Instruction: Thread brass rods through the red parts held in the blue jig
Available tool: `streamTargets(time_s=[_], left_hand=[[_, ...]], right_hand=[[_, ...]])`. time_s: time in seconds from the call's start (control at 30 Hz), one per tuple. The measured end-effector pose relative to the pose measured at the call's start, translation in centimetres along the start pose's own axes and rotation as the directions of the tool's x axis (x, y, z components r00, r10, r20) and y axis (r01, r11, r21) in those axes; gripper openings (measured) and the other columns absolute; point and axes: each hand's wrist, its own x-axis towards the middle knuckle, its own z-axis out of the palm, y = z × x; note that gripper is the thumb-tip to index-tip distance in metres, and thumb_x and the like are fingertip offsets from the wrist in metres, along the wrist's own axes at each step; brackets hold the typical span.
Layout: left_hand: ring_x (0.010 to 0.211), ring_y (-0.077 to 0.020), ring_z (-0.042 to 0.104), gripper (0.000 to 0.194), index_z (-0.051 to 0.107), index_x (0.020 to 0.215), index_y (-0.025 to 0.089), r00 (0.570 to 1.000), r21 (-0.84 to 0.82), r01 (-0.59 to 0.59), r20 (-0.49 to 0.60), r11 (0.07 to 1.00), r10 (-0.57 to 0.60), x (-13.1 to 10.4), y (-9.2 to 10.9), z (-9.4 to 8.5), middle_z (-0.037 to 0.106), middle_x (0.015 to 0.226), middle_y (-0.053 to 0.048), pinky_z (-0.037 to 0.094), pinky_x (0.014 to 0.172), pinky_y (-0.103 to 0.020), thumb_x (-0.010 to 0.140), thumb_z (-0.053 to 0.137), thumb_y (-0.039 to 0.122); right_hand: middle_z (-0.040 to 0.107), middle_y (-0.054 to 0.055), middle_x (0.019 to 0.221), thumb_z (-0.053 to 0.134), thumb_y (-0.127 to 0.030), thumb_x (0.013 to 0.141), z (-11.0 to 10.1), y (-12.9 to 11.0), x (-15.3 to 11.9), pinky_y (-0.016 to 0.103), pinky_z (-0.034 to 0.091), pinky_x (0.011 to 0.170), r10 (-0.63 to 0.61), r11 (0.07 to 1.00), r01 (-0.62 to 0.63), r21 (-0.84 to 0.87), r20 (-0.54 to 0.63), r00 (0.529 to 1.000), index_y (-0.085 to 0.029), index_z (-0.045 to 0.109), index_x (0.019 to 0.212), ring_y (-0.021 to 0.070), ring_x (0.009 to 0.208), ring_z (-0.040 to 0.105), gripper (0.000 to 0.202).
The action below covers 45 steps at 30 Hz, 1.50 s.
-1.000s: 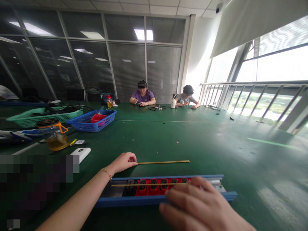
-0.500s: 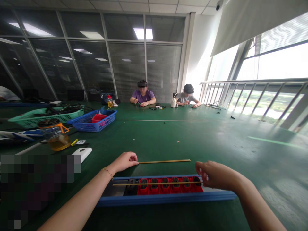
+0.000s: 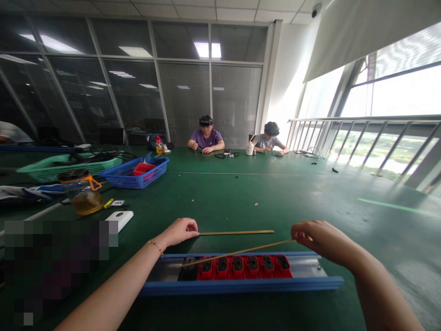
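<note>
My left hand (image 3: 182,231) pinches the left end of a thin tan stick (image 3: 237,233) lying on the table behind a blue-edged metal channel (image 3: 241,286). Between the fingers of my right hand (image 3: 310,235) is the right end of a second thin stick (image 3: 241,251). That stick slants down to the left across the channel, its far tip above a black block (image 3: 188,271). Inside the channel, several red holders with black inserts (image 3: 237,269) stand in a row to the right of the black block.
At the left are a jar (image 3: 84,197), a white device (image 3: 121,220), a blue basket (image 3: 138,179) and a green basket (image 3: 44,171). Two people (image 3: 206,138) sit at the far side of the green table (image 3: 220,193).
My right hand has moved up and to the right, lifting the right end of its stick, which now slants instead of lying along the red holders. My left hand has hardly moved.
</note>
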Motion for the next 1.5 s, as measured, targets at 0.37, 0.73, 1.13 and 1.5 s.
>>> streamTargets(time_s=[0.37, 0.73, 1.13, 1.5], left_hand=[[0.065, -0.0148, 0.056, 0.044, 0.062, 0.075, 0.018, 0.999, 0.015, 0.027, -0.029, 1.0, -0.027, -0.2, 0.5, -0.2, 0.062, 0.07, -0.001, 0.038, 0.058, -0.022, 0.075, 0.041, 0.057], [0.075, -0.0166, 0.054, 0.032, 0.063, 0.074, 0.022, 0.992, 0.284, -0.076, -0.073, 0.956, 0.101, -1.1, 1.7, -0.8, 0.059, 0.085, -0.002, 0.037, 0.064, -0.024, 0.067, 0.057, 0.053], [0.079, -0.0173, 0.055, 0.016, 0.063, 0.079, 0.023, 0.99, 0.387, -0.116, -0.026, 0.915, 0.136, -1.2, 2.4, -0.3, 0.062, 0.083, -0.002, 0.038, 0.069, -0.027, 0.079, 0.048, 0.031], [0.071, -0.0155, 0.052, 0.014, 0.054, 0.075, 0.022, 0.978, 0.533, -0.169, -0.013, 0.829, 0.208, -1.3, 3.1, 0.7, 0.058, 0.077, -0.001, 0.036, 0.063, -0.026, 0.073, 0.043, 0.012]], right_hand=[[0.068, -0.001, 0.074, 0.047, -0.015, 0.075, 4.2, 2.7, 3.1, 0.023, 0.037, 0.058, 0.043, 0.999, -0.042, -0.005, 0.045, 0.998, -0.027, 0.067, 0.081, 0.0159, 0.066, 0.061, 0.024], [0.066, 0.001, 0.082, 0.047, -0.014, 0.078, 8.4, -0.2, 6.8, 0.024, 0.035, 0.062, 0.014, 0.997, -0.019, -0.081, -0.058, 0.998, -0.024, 0.062, 0.084, 0.0173, 0.076, 0.06, 0.019], [0.061, 0.006, 0.104, 0.045, -0.014, 0.082, 8.9, -0.4, 7.0, 0.028, 0.039, 0.074, 0.027, 0.994, -0.028, -0.105, -0.012, 1.0, -0.023, 0.054, 0.108, 0.0198, 0.095, 0.057, 0.029], [0.062, 0.008, 0.093, 0.045, -0.007, 0.074, 8.9, -0.9, 6.9, 0.027, 0.037, 0.067, -0.003, 0.988, 0.002, -0.156, -0.004, 1.0, -0.019, 0.055, 0.095, 0.0214, 0.089, 0.058, 0.026]])
